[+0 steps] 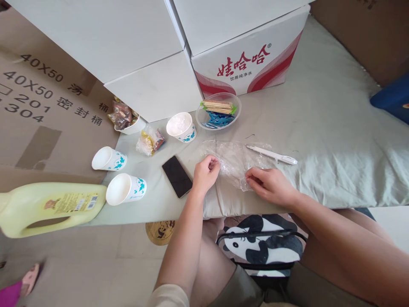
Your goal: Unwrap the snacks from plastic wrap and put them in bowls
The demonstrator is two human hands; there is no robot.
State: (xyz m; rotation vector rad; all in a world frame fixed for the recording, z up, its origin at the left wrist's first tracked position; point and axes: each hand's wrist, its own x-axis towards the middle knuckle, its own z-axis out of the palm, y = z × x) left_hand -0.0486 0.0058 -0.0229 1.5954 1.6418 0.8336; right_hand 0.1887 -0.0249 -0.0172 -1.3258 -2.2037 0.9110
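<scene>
A clear, crumpled plastic bag [231, 168] lies spread on the cloth-covered surface in front of me. My left hand [207, 172] is closed, its fingers curled and pinching the bag's left edge. At the lower right edge of the same plastic, my right hand [270, 184] has its thumb and fingers pressed together on it. A slim white utility knife [273, 154] rests just beyond my right hand, its tip over the plastic. To the left of my left hand lies a black phone [177, 176].
A clear bowl [236, 115] holds wooden sticks and blue packets, beside a paper cup [187, 135] with plastic inside. Left are wrapped snacks [150, 141], two tipped paper cups [119, 161] [136, 189] and a yellow jug [73, 202]. White boxes [153, 94] stand behind.
</scene>
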